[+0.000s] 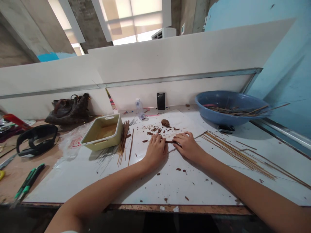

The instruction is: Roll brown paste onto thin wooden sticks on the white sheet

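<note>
Both my hands meet at the middle of a white work board (184, 181). My left hand (156, 150) and my right hand (187, 145) press on a thin stick coated in brown paste (170, 141), which is mostly hidden under my fingers. A lump of brown paste (165, 123) lies just beyond them, among brown crumbs (153, 130). Loose thin sticks (123, 140) fan out to the left of my left hand. A longer spread of bamboo sticks (235, 155) lies to the right of my right hand.
A cream tray (103, 132) stands left of the sticks, and a blue bowl (228, 106) holding sticks stands back right. A water bottle (139, 108), a phone (160, 101) and a dark bag (69, 110) line the white partition (170, 61). Green-handled tools (29, 181) lie at left.
</note>
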Action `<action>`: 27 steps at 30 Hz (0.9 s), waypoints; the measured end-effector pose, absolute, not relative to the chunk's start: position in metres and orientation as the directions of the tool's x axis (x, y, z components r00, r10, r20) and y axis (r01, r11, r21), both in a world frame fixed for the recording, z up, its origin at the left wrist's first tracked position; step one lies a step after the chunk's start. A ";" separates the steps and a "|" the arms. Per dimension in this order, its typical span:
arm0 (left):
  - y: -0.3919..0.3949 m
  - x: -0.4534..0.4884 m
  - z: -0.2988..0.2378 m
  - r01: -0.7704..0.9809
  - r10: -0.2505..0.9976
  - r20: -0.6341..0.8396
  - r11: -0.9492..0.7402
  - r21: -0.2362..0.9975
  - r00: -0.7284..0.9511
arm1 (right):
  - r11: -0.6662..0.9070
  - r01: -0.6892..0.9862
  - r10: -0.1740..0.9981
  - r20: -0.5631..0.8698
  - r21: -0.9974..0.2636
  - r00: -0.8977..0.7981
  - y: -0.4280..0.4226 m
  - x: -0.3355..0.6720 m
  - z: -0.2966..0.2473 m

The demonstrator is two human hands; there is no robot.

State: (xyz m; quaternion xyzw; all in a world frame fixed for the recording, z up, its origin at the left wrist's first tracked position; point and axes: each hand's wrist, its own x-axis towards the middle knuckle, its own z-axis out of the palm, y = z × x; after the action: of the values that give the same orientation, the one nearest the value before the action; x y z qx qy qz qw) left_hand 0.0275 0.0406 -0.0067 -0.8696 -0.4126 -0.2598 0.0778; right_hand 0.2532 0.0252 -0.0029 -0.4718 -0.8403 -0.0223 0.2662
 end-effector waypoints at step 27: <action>0.050 0.022 0.004 0.657 0.739 0.448 -0.664 0.357 0.504 | 0.657 0.675 0.735 0.483 -0.337 -0.475 0.036 0.266 -0.006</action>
State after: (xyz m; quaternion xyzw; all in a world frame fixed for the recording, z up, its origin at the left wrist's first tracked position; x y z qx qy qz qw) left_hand 0.0220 0.0504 0.0041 -0.8642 -0.4037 -0.2919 -0.0701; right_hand 0.2665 0.0364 -0.0063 -0.4111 -0.8574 0.0497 0.3057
